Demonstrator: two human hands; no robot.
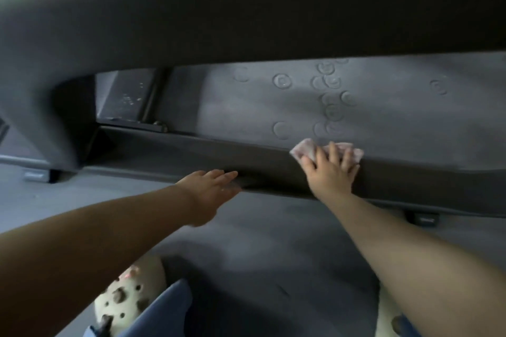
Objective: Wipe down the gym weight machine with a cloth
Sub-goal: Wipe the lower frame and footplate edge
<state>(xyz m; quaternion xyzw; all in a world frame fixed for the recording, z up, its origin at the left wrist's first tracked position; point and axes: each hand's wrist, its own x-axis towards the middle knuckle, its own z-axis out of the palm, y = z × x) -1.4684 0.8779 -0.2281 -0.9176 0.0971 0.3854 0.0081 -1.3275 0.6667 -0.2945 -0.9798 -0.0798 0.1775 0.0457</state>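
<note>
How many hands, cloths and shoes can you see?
Hands: 2, left hand and right hand
Cloths: 1, pink cloth under the right hand
Shoes: 2, left shoe and right shoe, mostly hidden
Total: 5

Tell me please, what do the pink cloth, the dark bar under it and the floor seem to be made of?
Pink cloth: soft woven fabric, perhaps microfibre; it crumples under the right hand.
Dark bar: probably painted metal or hard plastic, with a smooth matt finish and a straight, rigid edge.
Floor: likely rubber matting; dull grey, with round pressed-in rings.
</note>
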